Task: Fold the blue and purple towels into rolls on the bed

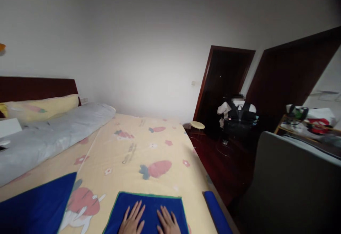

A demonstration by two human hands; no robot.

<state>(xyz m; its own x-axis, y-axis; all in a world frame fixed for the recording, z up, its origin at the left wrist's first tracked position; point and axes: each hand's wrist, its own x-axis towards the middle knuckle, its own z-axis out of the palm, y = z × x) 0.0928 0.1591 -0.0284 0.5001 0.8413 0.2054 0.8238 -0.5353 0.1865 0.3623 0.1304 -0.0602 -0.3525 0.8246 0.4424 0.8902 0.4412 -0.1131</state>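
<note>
Both of my hands lie flat on a blue cloth (pixel 151 205) with a green edge, spread out on the bed near the bottom of the view. My left hand (pixel 132 219) rests on the cloth's left half, fingers stretched and slightly apart. On the right half, my right hand (pixel 167 221) is also laid flat with its fingers extended. Neither hand grips anything. A larger blue cloth (pixel 39 205) lies to the left on the bed, partly cut off by the frame. To the right, along the bed's edge, is a narrow folded or rolled blue cloth (pixel 217 212).
The bed's yellow patterned sheet (pixel 128 127) stretches forward to the wall. A grey rolled quilt (pixel 53 138) and a pillow (pixel 45 108) lie by the headboard (pixel 37 86). Beyond the bed stand a round stool (pixel 197 125) and a seated person (pixel 239 113). A cluttered desk (pixel 295 129) is at right.
</note>
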